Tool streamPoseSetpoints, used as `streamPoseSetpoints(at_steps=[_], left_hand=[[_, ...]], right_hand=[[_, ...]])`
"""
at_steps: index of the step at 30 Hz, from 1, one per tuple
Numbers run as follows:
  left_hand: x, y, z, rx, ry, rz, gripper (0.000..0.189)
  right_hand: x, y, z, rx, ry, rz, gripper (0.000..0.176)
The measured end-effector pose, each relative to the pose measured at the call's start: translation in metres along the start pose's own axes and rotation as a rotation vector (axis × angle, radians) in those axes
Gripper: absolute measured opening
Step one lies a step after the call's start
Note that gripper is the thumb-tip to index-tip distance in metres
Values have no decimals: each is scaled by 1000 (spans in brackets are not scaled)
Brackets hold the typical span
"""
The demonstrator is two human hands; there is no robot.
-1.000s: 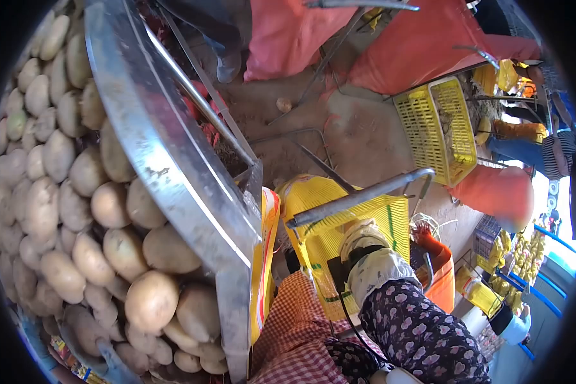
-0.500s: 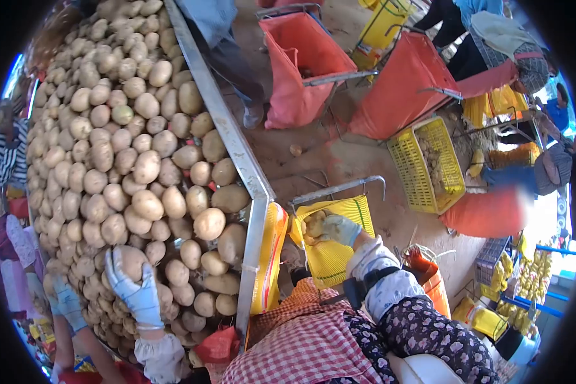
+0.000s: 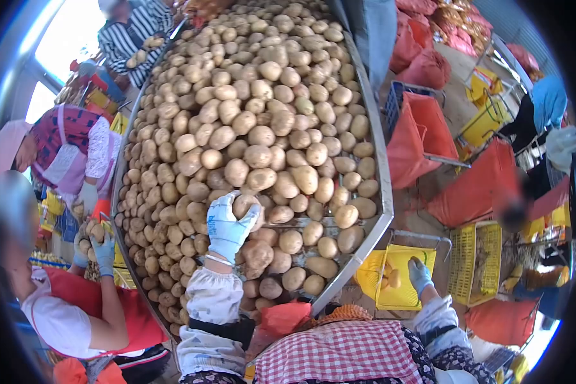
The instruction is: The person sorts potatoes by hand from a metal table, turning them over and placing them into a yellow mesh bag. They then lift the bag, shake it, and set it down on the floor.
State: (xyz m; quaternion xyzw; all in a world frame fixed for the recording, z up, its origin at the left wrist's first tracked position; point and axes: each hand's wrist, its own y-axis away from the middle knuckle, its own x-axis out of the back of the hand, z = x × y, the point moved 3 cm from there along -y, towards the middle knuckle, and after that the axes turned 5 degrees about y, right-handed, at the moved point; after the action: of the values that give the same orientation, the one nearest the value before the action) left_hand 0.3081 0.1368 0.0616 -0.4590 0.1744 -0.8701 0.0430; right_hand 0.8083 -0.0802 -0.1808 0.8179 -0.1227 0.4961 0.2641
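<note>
My left hand (image 3: pixel 227 229), in a pale blue glove, reaches over a big heap of potatoes (image 3: pixel 262 137). Its fingers are closed around a potato (image 3: pixel 246 205) at the heap's near part. On the right, my gloved right hand (image 3: pixel 420 275) is beside the mouth of a yellow mesh bag (image 3: pixel 411 259) hung on a metal frame. Its fingers look stretched out, with dirty tips, and I see nothing held in them. Several potatoes (image 3: pixel 391 278) lie inside the bag, just left of that hand.
A metal-edged sorting table (image 3: pixel 372 121) bears the heap. On the left, one co-worker in red (image 3: pixel 118 307) holds potatoes in gloved hands; another person stands beyond. Red sacks (image 3: pixel 422 131) on frames and a yellow crate (image 3: pixel 473 262) stand to the right.
The view has swung left, so the heap sits more central. My right hand has come away from the potatoes at the bag's mouth. My left hand remains on a potato in the heap.
</note>
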Motion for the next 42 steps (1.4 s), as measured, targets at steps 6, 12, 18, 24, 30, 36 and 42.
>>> streamPoseSetpoints(at_steps=[6, 12, 18, 24, 30, 36, 42], left_hand=[[-2, 3, -2, 373, 588, 7, 37], [-10, 38, 5, 507, 1233, 262, 46], [37, 57, 40, 753, 1460, -47, 50], [49, 75, 44, 215, 776, 178, 63], [35, 86, 33, 420, 1319, 175, 46], [12, 110, 30, 654, 1586, -45, 56], [-4, 116, 20, 812, 2314, -507, 43]], right_hand=[[119, 46, -215, 369, -790, -137, 39], [101, 91, -392, 740, -965, -570, 80], [83, 95, -408, 486, -1419, -946, 79], [77, 112, -415, 849, -1120, -727, 87], [91, 126, -425, 921, -1057, -699, 86], [100, 126, -441, 1234, -476, -302, 93], [82, 135, -446, 820, -978, -740, 90]])
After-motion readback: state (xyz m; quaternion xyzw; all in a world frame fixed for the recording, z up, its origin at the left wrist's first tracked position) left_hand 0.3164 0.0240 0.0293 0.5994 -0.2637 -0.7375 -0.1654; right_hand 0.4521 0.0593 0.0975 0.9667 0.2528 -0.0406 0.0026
